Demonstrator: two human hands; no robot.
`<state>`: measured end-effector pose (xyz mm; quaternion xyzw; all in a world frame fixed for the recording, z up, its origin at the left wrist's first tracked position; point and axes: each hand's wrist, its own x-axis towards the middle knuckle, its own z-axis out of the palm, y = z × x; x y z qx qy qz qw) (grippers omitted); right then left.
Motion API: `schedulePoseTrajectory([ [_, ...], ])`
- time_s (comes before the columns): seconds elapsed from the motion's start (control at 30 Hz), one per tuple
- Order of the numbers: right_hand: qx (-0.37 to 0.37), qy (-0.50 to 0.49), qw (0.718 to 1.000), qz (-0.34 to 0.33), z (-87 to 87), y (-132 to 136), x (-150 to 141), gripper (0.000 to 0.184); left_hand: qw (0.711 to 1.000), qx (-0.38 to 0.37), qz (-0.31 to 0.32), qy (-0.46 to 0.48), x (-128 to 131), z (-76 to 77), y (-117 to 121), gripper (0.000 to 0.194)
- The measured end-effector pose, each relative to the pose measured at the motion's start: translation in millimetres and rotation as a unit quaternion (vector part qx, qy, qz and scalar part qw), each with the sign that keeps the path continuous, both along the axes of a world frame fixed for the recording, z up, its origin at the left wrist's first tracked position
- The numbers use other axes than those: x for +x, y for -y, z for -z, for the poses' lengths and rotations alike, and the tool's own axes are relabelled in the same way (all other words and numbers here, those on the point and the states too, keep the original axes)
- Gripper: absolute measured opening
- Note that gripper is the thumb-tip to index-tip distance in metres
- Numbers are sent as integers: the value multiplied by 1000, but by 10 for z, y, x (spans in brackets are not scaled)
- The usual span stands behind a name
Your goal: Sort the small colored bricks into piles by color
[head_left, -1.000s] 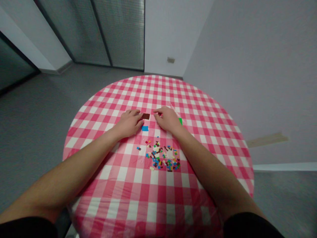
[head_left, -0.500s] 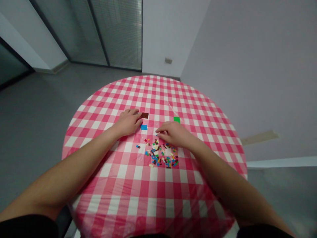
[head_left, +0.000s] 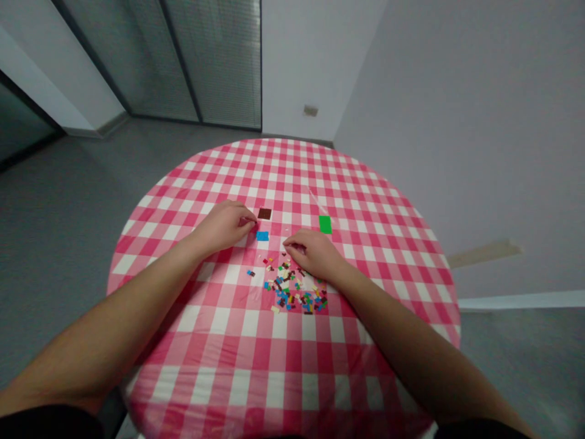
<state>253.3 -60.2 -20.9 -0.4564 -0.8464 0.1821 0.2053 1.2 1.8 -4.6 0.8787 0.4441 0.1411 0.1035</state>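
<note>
A round table under a pink-and-white gingham cloth (head_left: 365,207) fills the middle of the view. My left hand (head_left: 223,227) rests on it with curled fingertips beside a dark brown flat plate (head_left: 264,213) and a blue flat plate (head_left: 262,236). My right hand (head_left: 311,253) sits at the upper edge of a scattered heap of small multicoloured plastic bricks (head_left: 295,289), its fingers pinched together. Whether either hand holds a tiny brick is hidden. A green flat plate (head_left: 325,224) lies beyond my right hand.
Grey floor (head_left: 59,207) surrounds the table. Behind it stand glass partitions with blinds (head_left: 214,61) and a pale wall (head_left: 457,122). My forearms reach across the near part of the cloth.
My right hand has moved from beside the brown plate toward me, to the edge of the brick heap, uncovering the green plate. My left hand has shifted slightly left.
</note>
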Motion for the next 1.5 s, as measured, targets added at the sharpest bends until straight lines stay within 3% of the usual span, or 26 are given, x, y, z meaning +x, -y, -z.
schedulePoseTrajectory([
  [0.43, 18, 57, 998, 29, 19, 14, -139, 18, 999, -30, 18, 16, 13, -98, 69, 24],
  [0.7, 42, -86, 995, 1, 43, 46, -193, 16, 985, -127, 69, 99, 207, -204, 305, 16],
  [0.87, 25, -144, 988, 49, 60, 45, -208, 15, 981, -113, 51, 148, 292, -130, 364, 20],
  [1.0, 29, -155, 986, 50, 42, 46, -218, 19, 975, -116, 67, 179, 254, -126, 333, 21],
  [1.13, 39, -163, 985, 50, 55, 39, -209, 24, 982, -158, 4, 105, 107, -206, 232, 15],
  [1.23, 33, -107, 992, 50, 83, 30, -195, 25, 985, -163, -56, 16, -1, -270, 156, 16],
  [1.5, 19, 35, 999, 23, 55, 60, -220, 30, 982, -162, -75, -66, -9, -240, 105, 15],
])
